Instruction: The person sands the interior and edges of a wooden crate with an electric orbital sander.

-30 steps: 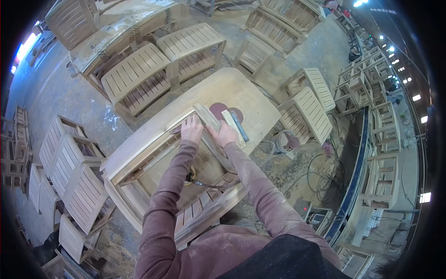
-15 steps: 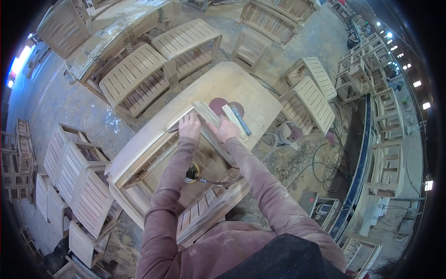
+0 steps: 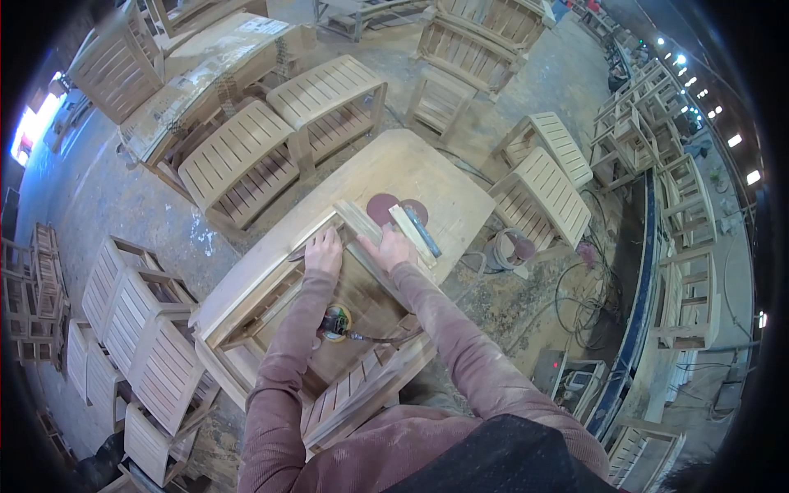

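A slatted wooden chair frame [image 3: 246,306] lies tipped over on the workbench [image 3: 444,168]. My left hand [image 3: 324,251] has its fingers bent over the rail near the frame's far corner. My right hand [image 3: 393,248] lies against the far side rail, thumb on one side and fingers partly hidden on the other. Inside the frame, below my hands, rests a round power sander [image 3: 335,322] with its hose [image 3: 382,338]. Beyond my right hand are two dark red sanding discs [image 3: 381,207], a pale wood strip [image 3: 413,235] and a blue strip [image 3: 424,233].
Slatted wooden chairs [image 3: 238,144] stand beyond the bench, with more chairs [image 3: 136,308] to the left and others [image 3: 542,193] to the right. A bucket [image 3: 509,249] stands on the floor right of the bench. Loose hoses [image 3: 583,308] lie farther right.
My left hand has slid a little toward me along the rail, away from the corner. My right hand stays on the side rail. The view has shifted slightly, and more of the sander shows.
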`<state>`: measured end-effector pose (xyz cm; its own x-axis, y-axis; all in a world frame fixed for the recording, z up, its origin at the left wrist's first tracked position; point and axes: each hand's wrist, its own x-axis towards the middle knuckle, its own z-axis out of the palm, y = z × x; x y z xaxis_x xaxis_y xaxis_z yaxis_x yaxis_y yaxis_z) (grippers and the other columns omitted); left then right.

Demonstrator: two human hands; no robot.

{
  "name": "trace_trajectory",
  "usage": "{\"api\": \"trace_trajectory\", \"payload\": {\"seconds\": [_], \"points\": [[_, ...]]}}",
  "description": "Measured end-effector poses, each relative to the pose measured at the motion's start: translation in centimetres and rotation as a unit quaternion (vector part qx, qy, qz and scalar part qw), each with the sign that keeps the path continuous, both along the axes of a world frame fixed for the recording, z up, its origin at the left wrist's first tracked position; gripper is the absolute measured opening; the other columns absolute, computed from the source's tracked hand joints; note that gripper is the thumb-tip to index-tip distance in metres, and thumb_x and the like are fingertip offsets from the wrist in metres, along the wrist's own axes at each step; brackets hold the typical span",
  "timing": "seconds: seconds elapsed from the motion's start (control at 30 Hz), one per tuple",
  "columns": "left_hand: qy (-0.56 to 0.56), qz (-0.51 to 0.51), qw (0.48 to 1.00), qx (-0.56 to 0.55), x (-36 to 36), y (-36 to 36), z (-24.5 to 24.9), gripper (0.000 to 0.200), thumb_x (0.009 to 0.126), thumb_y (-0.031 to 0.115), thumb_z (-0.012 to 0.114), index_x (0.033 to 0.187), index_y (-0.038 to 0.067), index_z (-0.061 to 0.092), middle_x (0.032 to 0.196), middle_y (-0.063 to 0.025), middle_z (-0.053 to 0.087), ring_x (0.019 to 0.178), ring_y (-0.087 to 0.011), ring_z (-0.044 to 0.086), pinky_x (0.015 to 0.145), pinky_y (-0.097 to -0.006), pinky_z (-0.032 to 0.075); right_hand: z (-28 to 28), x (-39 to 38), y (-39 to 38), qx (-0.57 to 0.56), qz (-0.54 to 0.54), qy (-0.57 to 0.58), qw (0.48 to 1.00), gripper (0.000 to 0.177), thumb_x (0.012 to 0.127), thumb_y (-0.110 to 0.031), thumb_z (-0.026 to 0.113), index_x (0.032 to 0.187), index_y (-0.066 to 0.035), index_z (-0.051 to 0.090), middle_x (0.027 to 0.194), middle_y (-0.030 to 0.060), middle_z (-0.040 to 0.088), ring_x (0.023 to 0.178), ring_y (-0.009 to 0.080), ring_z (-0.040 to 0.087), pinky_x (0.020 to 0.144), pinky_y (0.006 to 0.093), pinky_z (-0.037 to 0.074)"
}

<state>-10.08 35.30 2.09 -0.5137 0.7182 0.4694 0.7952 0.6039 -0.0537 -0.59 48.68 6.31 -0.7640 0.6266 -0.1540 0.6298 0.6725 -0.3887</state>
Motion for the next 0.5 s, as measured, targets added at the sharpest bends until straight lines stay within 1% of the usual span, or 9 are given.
{"api": "trace_trajectory", "payload": {"seconds": [0.03,0.17,0.23,0.3,0.33,0.4,0.43,0.47,0.5], "points": [[-0.02,0.003,0.999,-0.039,-0.1,0.2,0.2,0.016,0.073,0.015,0.054,0.081,0.007,0.065,0.084,-0.0041,0.056,0.086,-0.0195,0.056,0.075,-0.0315,0.044,-0.2,-0.1,0.1,0.002,-0.002,0.004,1.0,0.07,0.078,-0.065,0.048,0.103,0.0,0.056,0.083,0.0228,0.064,0.081,0.0348,0.064,0.074,0.0414,0.05],[-0.057,0.004,0.995,-0.086,-0.5,2.9,2.1,0.015,0.072,0.015,0.055,0.08,0.007,0.065,0.084,-0.0041,0.056,0.085,-0.0193,0.056,0.074,-0.0324,0.044,-0.5,0.2,-0.3,0.017,0.001,0.013,1.0,0.071,0.078,-0.066,0.047,0.103,0.0,0.056,0.082,0.0233,0.064,0.081,0.0348,0.064,0.074,0.0418,0.05],[-0.043,-0.004,0.996,-0.074,-0.5,1.3,1.0,0.015,0.072,0.015,0.055,0.08,0.007,0.065,0.085,-0.0041,0.057,0.086,-0.0191,0.056,0.073,-0.0328,0.044,0.0,0.2,0.1,0.019,0.004,0.008,1.0,0.071,0.078,-0.066,0.047,0.104,0.0,0.056,0.082,0.0236,0.064,0.081,0.0347,0.064,0.073,0.0421,0.05],[-0.015,-0.023,1.0,0.004,-0.4,-0.3,0.5,0.014,0.072,0.014,0.056,0.08,0.007,0.065,0.086,-0.0044,0.057,0.087,-0.0198,0.056,0.074,-0.0329,0.044,0.4,0.2,0.1,0.008,0.01,0.002,1.0,0.072,0.078,-0.067,0.046,0.103,0.0,0.056,0.082,0.0236,0.064,0.08,0.0347,0.064,0.073,0.0424,0.051],[-0.01,-0.021,1.0,0.01,-0.2,-0.4,0.5,0.014,0.072,0.014,0.056,0.08,0.007,0.065,0.086,-0.0044,0.057,0.087,-0.0198,0.056,0.074,-0.0329,0.044,0.3,0.2,0.1,0.026,0.01,0.012,1.0,0.073,0.078,-0.067,0.046,0.104,0.001,0.056,0.081,0.0227,0.064,0.078,0.0348,0.064,0.071,0.0422,0.051],[-0.06,-0.005,0.997,-0.057,-0.2,-0.2,0.8,0.014,0.073,0.014,0.056,0.081,0.007,0.065,0.087,-0.0047,0.057,0.088,-0.0207,0.056,0.074,-0.0332,0.044,-0.4,0.3,-0.1,0.041,0.009,0.024,0.999,0.073,0.078,-0.067,0.046,0.104,0.001,0.056,0.081,0.0227,0.064,0.078,0.035,0.064,0.072,0.0422,0.051],[-0.054,-0.007,0.997,-0.054,-0.8,0.7,1.0,0.014,0.073,0.014,0.056,0.081,0.007,0.065,0.087,-0.0047,0.057,0.088,-0.0207,0.056,0.074,-0.0332,0.044,0.0,0.2,0.0,0.052,0.009,0.03,0.998,0.073,0.078,-0.066,0.047,0.105,0.001,0.056,0.081,0.0227,0.064,0.078,0.0352,0.064,0.072,0.0423,0.051],[-0.073,-0.011,0.995,-0.068,-1.1,1.7,1.2,0.014,0.074,0.014,0.055,0.081,0.007,0.065,0.088,-0.0048,0.058,0.088,-0.0209,0.056,0.074,-0.0336,0.044,0.7,0.2,0.0,0.013,0.002,-0.003,1.0,0.073,0.078,-0.066,0.047,0.106,0.0,0.056,0.084,0.023,0.064,0.082,0.0349,0.064,0.075,0.0423,0.05],[-0.09,-0.015,0.993,-0.081,-1.4,2.5,1.4,0.013,0.074,0.014,0.055,0.08,0.008,0.065,0.088,-0.0049,0.058,0.089,-0.021,0.056,0.075,-0.034,0.044,0.7,0.2,-0.1,0.015,-0.001,0.003,1.0,0.073,0.078,-0.066,0.047,0.106,0.0,0.056,0.084,0.023,0.064,0.082,0.0349,0.064,0.075,0.0423,0.05]]}}
